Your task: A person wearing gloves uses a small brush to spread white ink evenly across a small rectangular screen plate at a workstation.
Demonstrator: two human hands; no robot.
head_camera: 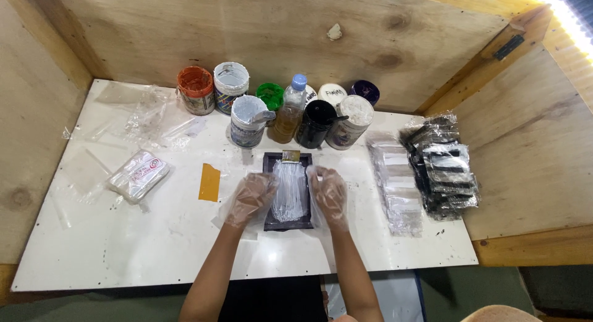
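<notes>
Both hands are wearing thin clear plastic gloves and are resting on the two sides of a dark rectangular frame (288, 220) in the middle of the white table (154, 248). The left hand (252, 197) is lying at nine o'clock of the frame, fingers loosely bent and pressing on its left edge together with some clear film. The right hand (329, 194) is lying at three o'clock, also half open, fingers curved down on the right edge. Neither hand is closing fully around anything; they are only pressing and steadying. Between them a whitish, streaky sheet (290, 192) is lying inside the frame, and a small brownish clip (291, 156) is sitting at the frame's twelve o'clock edge.

Going from big to small: the table is standing inside plywood walls (278, 25). At three o'clock from the frame a heap of black and clear packets (441, 167) is lying, and beside it a row of clear packets (395, 180). At twelve o'clock a group of jars is standing close together: an orange pot (196, 88), a white tub (231, 81), a tub with a spoon (248, 119), a green lid (270, 94), a black jar (317, 121) and a white jar (347, 121), with a small bottle of amber liquid (289, 112) between them. At ten o'clock loose clear bags (148, 115) are lying. At nine o'clock a wrapped white packet (138, 175) is lying, and nearer the frame a small orange card (210, 182).
</notes>
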